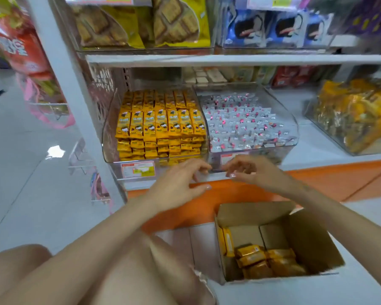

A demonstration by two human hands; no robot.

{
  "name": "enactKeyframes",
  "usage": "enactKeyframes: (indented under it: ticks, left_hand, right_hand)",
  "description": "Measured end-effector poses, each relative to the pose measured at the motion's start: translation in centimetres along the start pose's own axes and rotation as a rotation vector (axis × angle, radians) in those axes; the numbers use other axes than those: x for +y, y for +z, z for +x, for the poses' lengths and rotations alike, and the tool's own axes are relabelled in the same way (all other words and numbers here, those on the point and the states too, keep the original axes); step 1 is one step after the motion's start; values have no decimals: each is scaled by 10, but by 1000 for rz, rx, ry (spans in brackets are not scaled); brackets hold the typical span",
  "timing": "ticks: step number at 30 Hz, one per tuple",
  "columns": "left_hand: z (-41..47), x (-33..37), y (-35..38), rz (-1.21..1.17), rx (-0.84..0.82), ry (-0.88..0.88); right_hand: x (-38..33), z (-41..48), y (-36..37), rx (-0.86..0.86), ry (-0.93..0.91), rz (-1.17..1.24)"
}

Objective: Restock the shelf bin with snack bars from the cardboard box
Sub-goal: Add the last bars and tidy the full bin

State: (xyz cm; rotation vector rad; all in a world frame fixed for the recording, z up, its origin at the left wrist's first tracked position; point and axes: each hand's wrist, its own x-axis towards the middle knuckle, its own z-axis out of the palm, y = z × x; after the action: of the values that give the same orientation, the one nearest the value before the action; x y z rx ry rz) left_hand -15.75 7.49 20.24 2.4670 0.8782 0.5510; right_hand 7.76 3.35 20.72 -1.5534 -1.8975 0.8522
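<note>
The clear plastic shelf bin (108, 137) on the lower shelf is seen packed with yellow-wrapped snack bars (161, 124). These are laid in neat rows and stacked to about the front rim, and little free room is visible on top. The open brown cardboard box (312, 234) is set on the floor, near and to the right, below the orange shelf base (233, 194). Most of its bottom is bared. Only a small heap of bars (266, 259) is left in it, with a couple stood on edge against its left wall.

The job is therefore judged largely done, with a few more handfuls to be carried over if room can be found. Nothing is held: the left hand (180, 181) and the right hand (244, 170) are seen empty, fingers loosely spread, just in front of the bin's lower front edge. Whether that edge is touched cannot be told. The neighbouring clear bin of silver-and-pink sweets (246, 126), to the right, is judged no part of the job.
</note>
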Motion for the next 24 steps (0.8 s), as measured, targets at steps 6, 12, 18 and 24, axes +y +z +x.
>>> enactKeyframes:
  ticks: [6, 12, 18, 24]
  left_hand:
    - [44, 8, 104, 126, -505, 33]
    - [78, -16, 220, 322, -809, 80]
    - [67, -60, 300, 339, -1014, 48]
    - [62, -99, 331, 419, -1033, 43]
  right_hand:
    - [129, -80, 37, -149, 214, -329]
    - [242, -107, 76, -254, 373, -414]
    - [315, -99, 121, -457, 401, -530]
    - [359, -100, 152, -595, 470, -582]
